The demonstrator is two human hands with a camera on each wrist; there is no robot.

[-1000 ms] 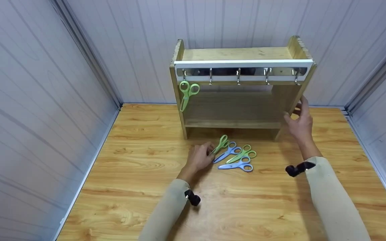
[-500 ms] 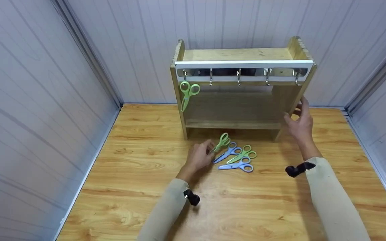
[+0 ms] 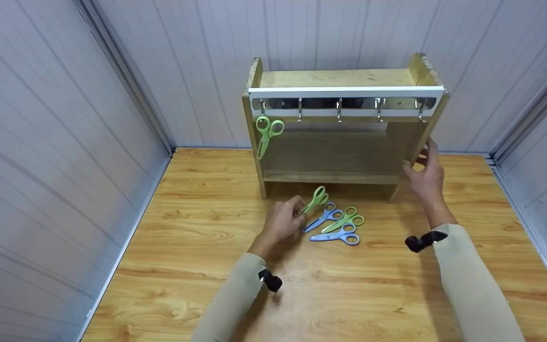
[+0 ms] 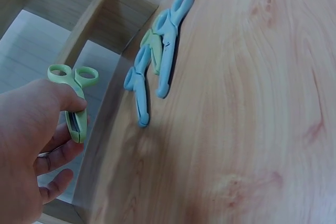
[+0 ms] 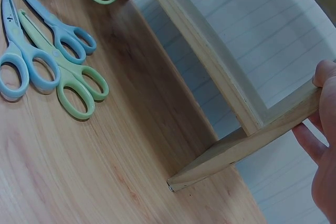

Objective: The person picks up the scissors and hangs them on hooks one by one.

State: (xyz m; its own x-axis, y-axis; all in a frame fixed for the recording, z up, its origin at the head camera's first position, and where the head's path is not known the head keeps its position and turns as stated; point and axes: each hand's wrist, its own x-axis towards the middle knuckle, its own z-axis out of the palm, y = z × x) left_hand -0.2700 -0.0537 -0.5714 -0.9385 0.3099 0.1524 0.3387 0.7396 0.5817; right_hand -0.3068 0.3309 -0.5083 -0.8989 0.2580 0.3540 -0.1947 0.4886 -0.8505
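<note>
My left hand [image 3: 283, 220] pinches green scissors [image 3: 315, 198] by the blade end, handles pointing away; in the left wrist view the thumb presses on the green scissors [image 4: 76, 109]. Just right of it on the table lie blue scissors [image 3: 323, 217], green scissors [image 3: 351, 215] and more blue scissors [image 3: 335, 234], the last two overlapping. My right hand [image 3: 426, 178] grips the right side panel of the wooden shelf [image 3: 330, 178], thumb in front, fingers behind; the right wrist view shows this hand [image 5: 324, 124] at the panel's edge. Another pair of green scissors [image 3: 264, 139] hangs from the leftmost hook.
A white rail [image 3: 321, 90] with several metal hooks [image 3: 339, 111] runs across the shelf's upper front. The shelf stands on a wood-grain table [image 3: 197, 285] near the back wall [image 3: 207, 71]; a side wall rises at the left and another at the right.
My left hand has moved slightly up toward the shelf, and the green scissors in it have shifted away from the other pairs. My right hand stays on the panel.
</note>
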